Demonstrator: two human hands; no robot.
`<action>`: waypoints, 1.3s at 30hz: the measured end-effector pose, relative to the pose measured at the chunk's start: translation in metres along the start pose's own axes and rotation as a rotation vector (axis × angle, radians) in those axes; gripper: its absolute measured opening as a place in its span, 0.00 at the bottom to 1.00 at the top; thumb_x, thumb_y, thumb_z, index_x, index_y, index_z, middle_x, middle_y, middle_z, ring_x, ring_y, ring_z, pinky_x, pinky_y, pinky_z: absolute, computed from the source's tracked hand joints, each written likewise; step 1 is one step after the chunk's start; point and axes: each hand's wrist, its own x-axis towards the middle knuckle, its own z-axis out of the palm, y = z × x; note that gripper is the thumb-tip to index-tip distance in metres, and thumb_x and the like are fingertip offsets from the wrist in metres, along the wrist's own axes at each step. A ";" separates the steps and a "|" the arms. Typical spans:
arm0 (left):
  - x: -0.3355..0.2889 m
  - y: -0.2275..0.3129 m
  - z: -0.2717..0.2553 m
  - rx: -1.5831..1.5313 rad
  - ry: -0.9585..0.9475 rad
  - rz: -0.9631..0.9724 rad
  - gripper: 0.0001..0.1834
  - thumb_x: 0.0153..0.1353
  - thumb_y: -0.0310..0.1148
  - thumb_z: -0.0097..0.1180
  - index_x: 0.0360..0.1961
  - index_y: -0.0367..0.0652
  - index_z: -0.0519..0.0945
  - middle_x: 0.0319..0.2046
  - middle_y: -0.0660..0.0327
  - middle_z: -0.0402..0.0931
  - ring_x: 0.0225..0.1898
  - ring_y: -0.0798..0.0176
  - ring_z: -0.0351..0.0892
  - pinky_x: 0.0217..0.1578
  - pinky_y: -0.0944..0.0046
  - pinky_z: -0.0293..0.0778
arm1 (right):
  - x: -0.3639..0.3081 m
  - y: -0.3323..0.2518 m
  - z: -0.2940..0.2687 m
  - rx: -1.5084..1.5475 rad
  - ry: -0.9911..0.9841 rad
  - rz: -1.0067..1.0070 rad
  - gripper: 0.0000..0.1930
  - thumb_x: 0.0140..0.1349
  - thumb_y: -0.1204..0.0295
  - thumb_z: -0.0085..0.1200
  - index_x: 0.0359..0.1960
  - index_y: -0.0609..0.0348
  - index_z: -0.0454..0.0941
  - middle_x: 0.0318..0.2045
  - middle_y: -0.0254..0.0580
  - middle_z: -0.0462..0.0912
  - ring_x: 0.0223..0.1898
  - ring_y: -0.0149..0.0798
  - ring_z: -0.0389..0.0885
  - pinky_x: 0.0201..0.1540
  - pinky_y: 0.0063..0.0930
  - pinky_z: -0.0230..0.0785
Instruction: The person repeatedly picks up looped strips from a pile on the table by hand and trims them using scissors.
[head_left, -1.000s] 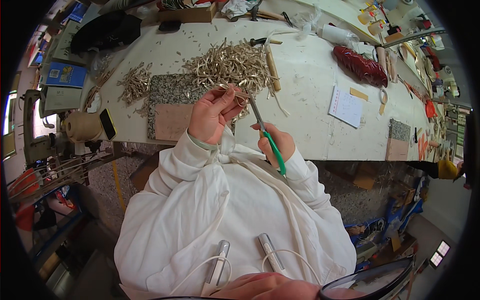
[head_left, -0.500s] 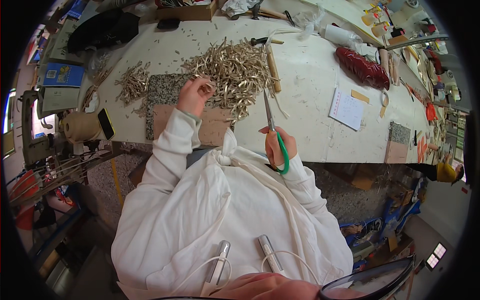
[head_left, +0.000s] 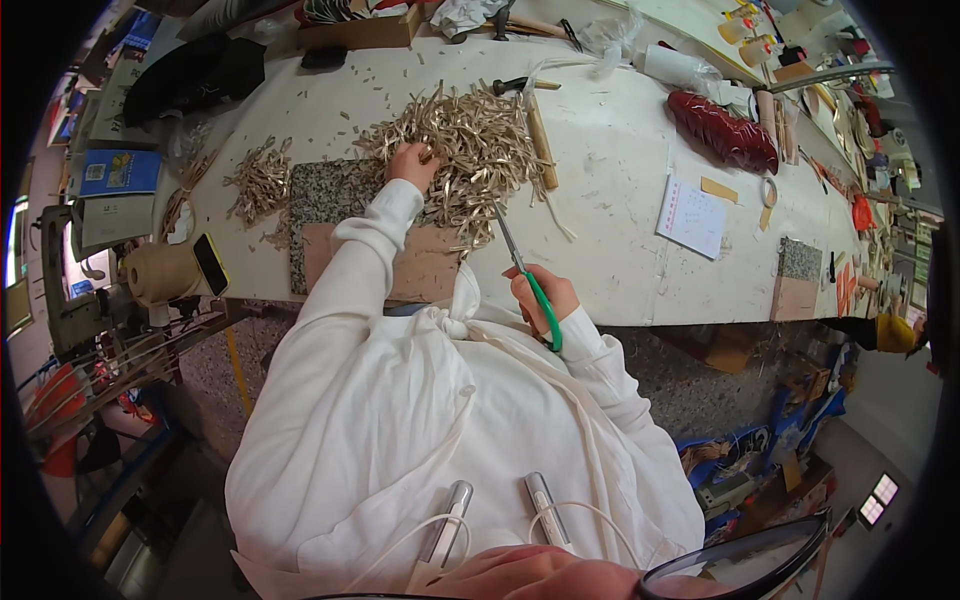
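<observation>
A large heap of thin, shiny gold strips [head_left: 480, 140] lies on the table in front of me. My left hand [head_left: 413, 167] reaches into its left edge with the fingers curled; what they pinch, if anything, I cannot make out. A pair of scissors with green handles [head_left: 541, 305] is in my right hand [head_left: 550, 290], blades pointing up toward the heap's lower right edge. Under the heap and my left forearm lie a speckled grey slab [head_left: 325, 190] and a tan board [head_left: 425, 265]. A smaller pile of gold strips [head_left: 262, 178] sits to the left.
A hammer [head_left: 512, 86] and a wooden stick [head_left: 542, 140] lie along the heap's right side. Farther right are a notepad [head_left: 692, 216] and a dark red wrapped bundle [head_left: 722, 132]. A phone [head_left: 210, 264] leans against a thread cone [head_left: 160, 272] at left.
My left hand has moved forward and right, from above the slab into the gold strips. My right hand has drawn slightly left with the scissors.
</observation>
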 end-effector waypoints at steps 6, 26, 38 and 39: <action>-0.069 0.026 -0.070 -0.090 0.170 0.650 0.11 0.49 0.29 0.59 0.36 0.48 0.78 0.38 0.64 0.75 0.33 0.58 0.78 0.33 0.61 0.76 | 0.007 -0.011 -0.018 -0.048 -0.078 0.119 0.28 0.61 0.44 0.43 0.47 0.57 0.72 0.19 0.33 0.75 0.18 0.29 0.73 0.23 0.25 0.67; -0.162 0.042 -0.115 -0.740 0.413 0.345 0.22 0.56 0.24 0.51 0.53 0.47 0.74 0.40 0.60 0.75 0.34 0.70 0.76 0.30 0.72 0.72 | -0.006 -0.019 0.019 -0.152 -0.079 -0.217 0.27 0.61 0.48 0.47 0.51 0.57 0.69 0.15 0.37 0.72 0.18 0.35 0.74 0.24 0.27 0.66; -0.207 0.048 -0.155 -1.717 -0.300 -0.165 0.14 0.64 0.30 0.48 0.49 0.38 0.71 0.46 0.55 0.74 0.49 0.60 0.75 0.51 0.60 0.73 | -0.016 -0.018 0.029 -0.459 -0.112 -0.436 0.26 0.62 0.46 0.44 0.51 0.53 0.70 0.19 0.33 0.72 0.22 0.36 0.74 0.30 0.25 0.67; -0.209 0.049 -0.155 -1.718 -0.297 -0.164 0.14 0.64 0.30 0.48 0.49 0.38 0.71 0.46 0.55 0.74 0.49 0.60 0.75 0.51 0.60 0.73 | -0.017 -0.020 0.031 -0.461 -0.114 -0.437 0.26 0.62 0.46 0.44 0.51 0.53 0.70 0.19 0.33 0.72 0.22 0.36 0.74 0.30 0.25 0.67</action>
